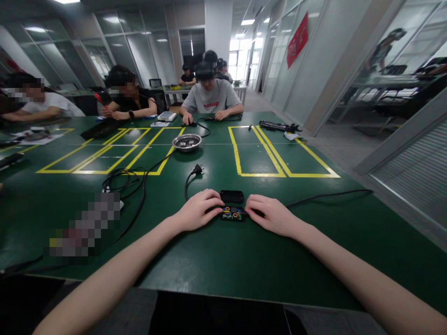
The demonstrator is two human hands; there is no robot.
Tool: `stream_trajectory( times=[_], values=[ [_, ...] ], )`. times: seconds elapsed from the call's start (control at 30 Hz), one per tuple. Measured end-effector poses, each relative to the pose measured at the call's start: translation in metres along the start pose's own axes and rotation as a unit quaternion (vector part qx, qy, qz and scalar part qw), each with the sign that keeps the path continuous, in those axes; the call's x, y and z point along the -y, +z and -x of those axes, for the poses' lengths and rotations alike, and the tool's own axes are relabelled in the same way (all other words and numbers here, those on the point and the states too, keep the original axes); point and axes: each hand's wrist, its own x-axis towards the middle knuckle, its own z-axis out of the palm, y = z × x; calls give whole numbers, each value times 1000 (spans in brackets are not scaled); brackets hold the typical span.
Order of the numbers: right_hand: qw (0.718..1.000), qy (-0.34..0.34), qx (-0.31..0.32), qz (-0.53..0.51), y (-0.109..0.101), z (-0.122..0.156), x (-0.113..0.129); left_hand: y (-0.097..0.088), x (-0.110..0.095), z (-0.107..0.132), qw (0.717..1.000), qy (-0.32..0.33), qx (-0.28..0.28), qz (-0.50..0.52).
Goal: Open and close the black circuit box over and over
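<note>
My left hand point(197, 209) and my right hand point(270, 214) rest on the green table point(223, 260), one at each end of a small opened black device point(232, 214) whose circuit board shows coloured parts. Both hands curl their fingers against its ends, holding it flat on the table. Just behind it lies a black cover shell point(232, 196), apart from the hands. A black cable runs from under my right hand off to the right point(331, 194). Another black cable with a plug point(197, 170) lies beyond my left hand.
A metal bowl point(187, 142) with small parts stands mid-table among yellow tape rectangles point(265, 158). Tangled black cables point(125, 181) lie to the left. Several other people sit at the far side and left. A black tool point(275, 125) lies far right.
</note>
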Motion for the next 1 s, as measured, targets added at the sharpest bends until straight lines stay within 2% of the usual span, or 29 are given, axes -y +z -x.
stream_trajectory(
  times=[0.17,0.27,0.33,0.43,0.53,0.63,0.77,1.0],
  values=[
    [998,5,-55,17,6,-2,2,3,0,0,997,-24,-12,73],
    [995,1,-97,18,10,-3,0,3,2,0,998,-24,-3,54],
    [995,-9,-95,13,14,-2,-4,3,3,0,1000,-15,-9,14],
    [998,-11,-57,1,18,0,-10,2,3,1,999,-11,-26,-32],
    [999,-7,-40,-14,19,1,-14,3,4,2,999,-7,9,-43],
    [998,-20,-46,-35,16,2,-13,4,6,3,998,-1,46,-37],
    [995,-30,-66,-72,12,2,-9,4,8,3,999,-4,25,-19],
    [983,6,-112,-147,10,1,-3,0,-3,1,998,-11,-7,57]
  ],
)
